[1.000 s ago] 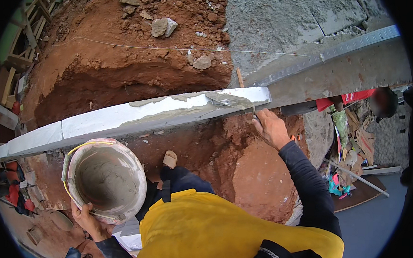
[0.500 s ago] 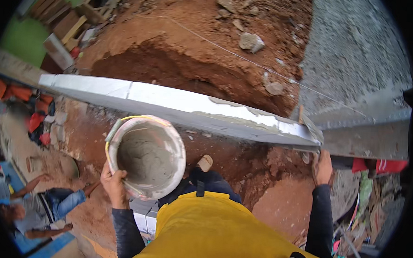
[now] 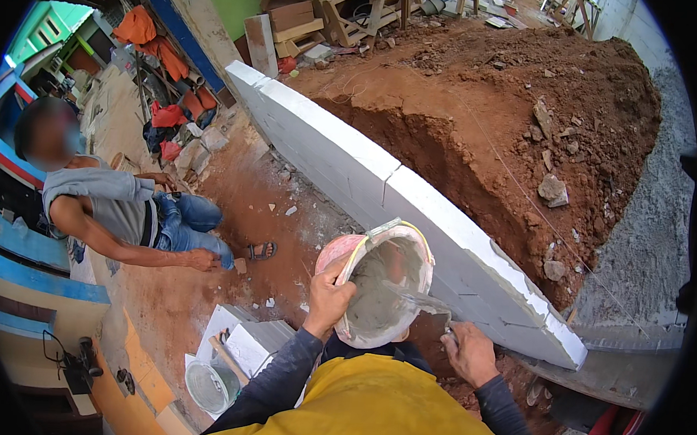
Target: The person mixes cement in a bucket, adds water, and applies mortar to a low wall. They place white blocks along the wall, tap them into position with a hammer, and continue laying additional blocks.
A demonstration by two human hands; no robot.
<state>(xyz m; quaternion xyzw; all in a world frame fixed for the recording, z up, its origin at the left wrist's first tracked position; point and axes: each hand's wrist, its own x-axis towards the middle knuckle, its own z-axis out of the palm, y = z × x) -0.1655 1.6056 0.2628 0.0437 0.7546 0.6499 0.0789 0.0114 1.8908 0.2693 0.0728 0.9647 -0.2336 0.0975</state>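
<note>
OK, outdoor building site: ground (image 3: 284, 238) is red-brown dirt strewn with pale chips. White block wall (image 3: 366, 191) cuts diagonally across, vertical joint visible near mid-length, grey smears along the far right stretch of its top. Behind it: a trench edge, then a soil heap (image 3: 489, 91) with loose rocks, thin string (image 3: 516, 179) across, rough grey concrete (image 3: 639, 233) at right.

Left grip (image 3: 328, 301) is closed on the rim of the pink bucket (image 3: 333, 252), which is tilted in front of the person, near side of the wall. Grey mortar (image 3: 369, 305) inside. Right grip (image 3: 471, 354) is closed round the trowel (image 3: 421, 300) handle; blade crosses the bucket rim, tip over the mortar, contact unclear.

Co-worker (image 3: 116, 205) at left, well apart. Block stack (image 3: 259, 347) lower left, pale pail (image 3: 212, 387) just beside. Blue-and-cream building (image 3: 39, 264) far left. Any markings on the bucket: too small to make out.
</note>
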